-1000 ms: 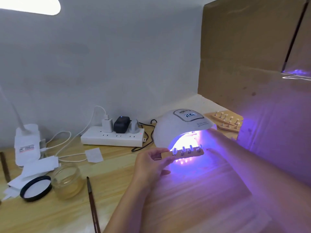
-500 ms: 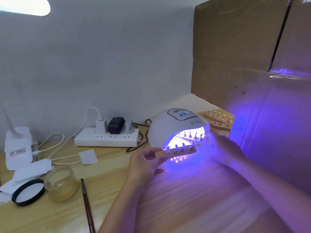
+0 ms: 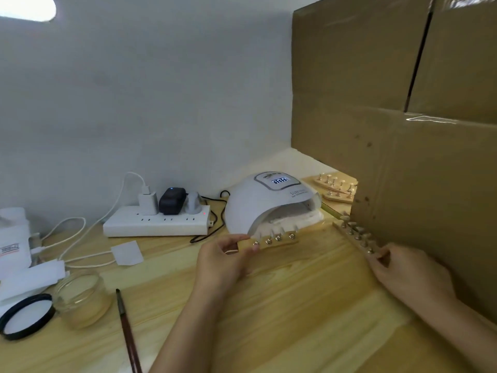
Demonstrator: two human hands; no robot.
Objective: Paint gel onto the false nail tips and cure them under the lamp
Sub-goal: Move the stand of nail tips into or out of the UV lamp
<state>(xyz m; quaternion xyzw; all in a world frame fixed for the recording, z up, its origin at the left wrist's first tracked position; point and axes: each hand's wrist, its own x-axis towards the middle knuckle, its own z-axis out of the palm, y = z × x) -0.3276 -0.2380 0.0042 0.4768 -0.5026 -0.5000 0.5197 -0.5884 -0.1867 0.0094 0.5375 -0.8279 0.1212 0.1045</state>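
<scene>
Lamp [image 3: 271, 203] now dark; right hand [image 3: 403, 270] has drawn a strip [image 3: 357, 235] out to 3 o'clock, fingers pinching its end; left hand [image 3: 223, 258] grips second strip [image 3: 274, 239] at lamp mouth, likely for curing.

A white curing lamp [image 3: 269, 200] carries a lit digital display [image 3: 280, 180], its digits too blurred to read, with lettering beginning "SUN" printed below. A white container [image 3: 12, 238] at far left bears a red-striped label, illegible.
</scene>
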